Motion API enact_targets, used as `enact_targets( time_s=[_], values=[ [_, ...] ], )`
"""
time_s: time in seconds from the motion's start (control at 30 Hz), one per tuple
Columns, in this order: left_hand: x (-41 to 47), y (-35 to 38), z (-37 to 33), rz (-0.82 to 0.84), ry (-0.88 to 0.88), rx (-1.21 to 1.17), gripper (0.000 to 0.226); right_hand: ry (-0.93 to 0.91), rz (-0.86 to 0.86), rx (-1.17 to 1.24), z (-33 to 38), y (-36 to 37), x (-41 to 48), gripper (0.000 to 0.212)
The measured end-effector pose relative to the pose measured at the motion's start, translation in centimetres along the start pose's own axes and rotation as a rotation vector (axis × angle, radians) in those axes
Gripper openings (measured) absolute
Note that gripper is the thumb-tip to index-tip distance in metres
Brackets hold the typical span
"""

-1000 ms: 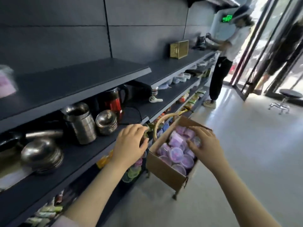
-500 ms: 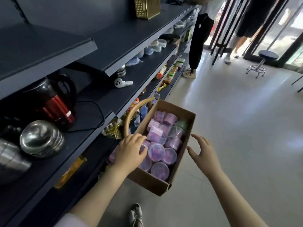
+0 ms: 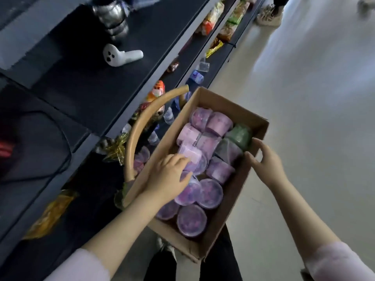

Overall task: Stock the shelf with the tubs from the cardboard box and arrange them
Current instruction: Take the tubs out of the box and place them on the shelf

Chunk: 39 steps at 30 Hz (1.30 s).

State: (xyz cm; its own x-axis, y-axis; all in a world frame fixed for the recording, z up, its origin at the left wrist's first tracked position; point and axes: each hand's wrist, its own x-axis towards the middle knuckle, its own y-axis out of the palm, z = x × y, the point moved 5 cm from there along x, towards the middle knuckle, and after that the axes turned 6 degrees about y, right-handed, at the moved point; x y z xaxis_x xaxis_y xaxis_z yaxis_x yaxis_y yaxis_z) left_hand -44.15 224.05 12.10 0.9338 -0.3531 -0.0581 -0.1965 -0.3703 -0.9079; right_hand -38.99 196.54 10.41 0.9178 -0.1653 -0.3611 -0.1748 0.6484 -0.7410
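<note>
An open cardboard box sits in front of me, packed with several purple tubs and a couple of green tubs. My left hand reaches into the box's left side, its fingers and thumb curled round a purple tub with a clear lid. At the box's right rim, my right hand has spread fingers beside a green tub and holds nothing. The dark shelf runs along the left, and a few purple tubs stand on a lower level.
A basket with a curved tan handle stands between the box and the shelf. On the shelf lie a white handheld device, a steel pot and snack packets. Pale floor spreads to the right. Another person's shoes show far off.
The view has tipped down and closer to the box. My left hand moved from the box's left edge in onto the tubs. My right hand came up to the right rim.
</note>
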Motion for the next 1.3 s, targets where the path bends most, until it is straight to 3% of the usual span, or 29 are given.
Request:
enact_targets(
  time_s=[0.23,0.43,0.7,1.03,1.3],
  values=[
    [8.3,8.3,0.6,0.078,-0.099,-0.14,0.043,0.064,0.235,-0.162,-3.7,4.6,13.7,0.072],
    [13.4,13.0,1.3,0.149,-0.192,-0.231,0.044,0.05,0.473,-0.356,-4.9,8.0,20.3,0.083],
    [15.4,14.0,3.8,0.151,-0.259,-0.256,0.05,0.029,0.516,-0.567,-5.6,8.5,22.2,0.106],
    [15.1,14.5,4.2,0.19,-0.254,-0.261,0.041,0.03,0.47,-0.58,-5.0,8.9,21.6,0.097],
    [14.1,14.4,4.7,0.161,-0.268,-0.278,0.042,0.17,0.532,-0.625,-5.7,9.4,22.1,0.114]
  ],
)
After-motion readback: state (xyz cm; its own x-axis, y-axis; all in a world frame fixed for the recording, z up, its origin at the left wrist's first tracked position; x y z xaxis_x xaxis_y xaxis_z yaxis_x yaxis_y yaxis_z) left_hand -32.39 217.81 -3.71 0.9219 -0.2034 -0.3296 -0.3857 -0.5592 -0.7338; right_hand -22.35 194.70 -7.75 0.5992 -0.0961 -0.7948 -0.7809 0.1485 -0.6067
